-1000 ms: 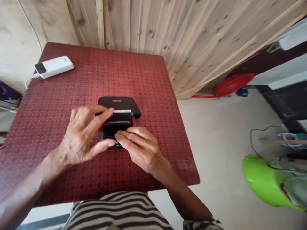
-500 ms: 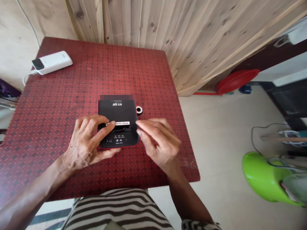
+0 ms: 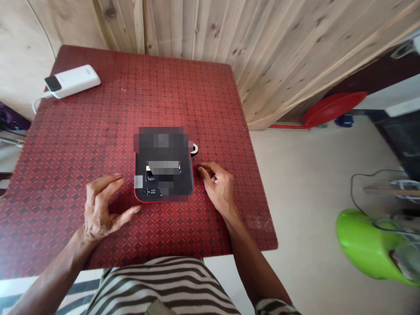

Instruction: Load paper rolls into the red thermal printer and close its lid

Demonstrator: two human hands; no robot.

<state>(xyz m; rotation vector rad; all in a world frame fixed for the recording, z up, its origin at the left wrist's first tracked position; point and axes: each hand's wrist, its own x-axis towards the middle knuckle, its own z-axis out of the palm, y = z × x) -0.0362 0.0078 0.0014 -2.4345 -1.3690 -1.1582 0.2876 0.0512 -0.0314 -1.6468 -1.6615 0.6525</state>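
Note:
A flat black case with a red edge (image 3: 140, 168) lies on the table in front of me; pixelation covers much of its top. Below a pale strip, small printed marks show near its lower left corner. My left hand (image 3: 103, 203) is just left of the case, fingers and thumb spread apart, touching nothing but perhaps the table. To the right of the case is my right hand (image 3: 216, 181), its fingers curled and the thumb close to the index fingertip; whatever may be pinched there is too small to tell. A small black-and-white ring-shaped object (image 3: 195, 149) sits against the case's right side.
The table (image 3: 157, 96) has a red patterned top. At its far left corner lies a white power bank (image 3: 75, 82) with a cable. Wooden panelling (image 3: 183, 30) borders the far edge. On the floor at right stand a green plastic object (image 3: 357, 245) and a red basin (image 3: 331, 109).
My left hand has lifted off the case and drawn back to the left. My right hand has moved away from the case's right edge, and its fingers have curled in more.

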